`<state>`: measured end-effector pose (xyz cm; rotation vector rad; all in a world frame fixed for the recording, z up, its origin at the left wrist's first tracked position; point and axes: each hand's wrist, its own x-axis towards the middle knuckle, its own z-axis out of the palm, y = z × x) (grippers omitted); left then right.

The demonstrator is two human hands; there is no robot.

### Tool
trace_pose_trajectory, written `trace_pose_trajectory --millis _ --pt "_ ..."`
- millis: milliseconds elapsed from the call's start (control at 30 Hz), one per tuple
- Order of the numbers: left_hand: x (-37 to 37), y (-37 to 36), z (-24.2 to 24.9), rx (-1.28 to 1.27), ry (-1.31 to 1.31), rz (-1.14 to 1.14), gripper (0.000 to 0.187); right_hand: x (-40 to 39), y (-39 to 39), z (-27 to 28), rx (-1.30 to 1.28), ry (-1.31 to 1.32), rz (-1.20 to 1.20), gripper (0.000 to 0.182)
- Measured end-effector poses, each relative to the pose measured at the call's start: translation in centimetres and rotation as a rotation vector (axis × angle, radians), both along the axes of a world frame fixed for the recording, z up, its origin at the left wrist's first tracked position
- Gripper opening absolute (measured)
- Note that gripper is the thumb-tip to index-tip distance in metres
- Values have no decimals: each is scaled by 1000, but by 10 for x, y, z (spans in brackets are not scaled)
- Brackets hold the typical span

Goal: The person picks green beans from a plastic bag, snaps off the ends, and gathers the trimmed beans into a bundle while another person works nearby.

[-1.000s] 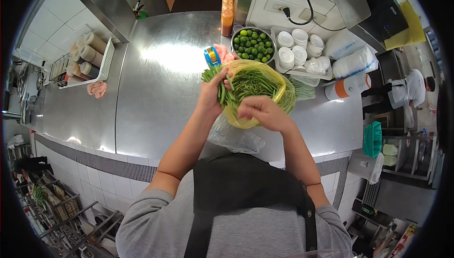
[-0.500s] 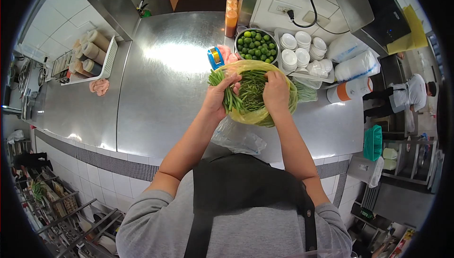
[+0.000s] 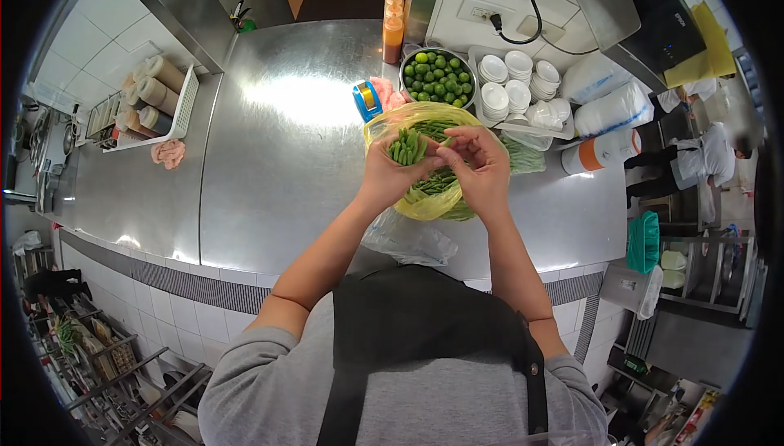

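Observation:
A bunch of green beans is gripped in my left hand, its ends pointing up over the bag. My right hand pinches a single green bean between thumb and fingers, close to the left thumb. Both hands are above an open yellow plastic bag, where more green beans lie. My hands cover part of the bag's opening.
Behind the bag stand a bowl of limes, a blue tape dispenser and sauce bottles. White cups fill a tray on the right. A clear plastic bag lies in front. A co-worker stands far right.
My right hand has lifted out of the bag and come up beside the left, now pinching a bean. The left hand has turned inward over the bag with its bunch.

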<state>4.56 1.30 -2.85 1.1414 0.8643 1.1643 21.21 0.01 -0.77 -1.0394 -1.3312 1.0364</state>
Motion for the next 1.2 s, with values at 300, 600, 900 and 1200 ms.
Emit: trace_pose_trajectory --millis 300,600,900,1200 --pt "-6 -6 -3 -24 201 -33 16 17 9 -10 0 -235 -135 7" --pt "-8 5 -16 532 514 98 15 22 5 -15 -668 687 214 10" --pt "-17 9 -2 -313 -343 37 17 30 7 -30 -519 263 96 13" --pt "-12 8 -8 -299 -404 111 16 -6 -3 -10 -382 8 93 11"
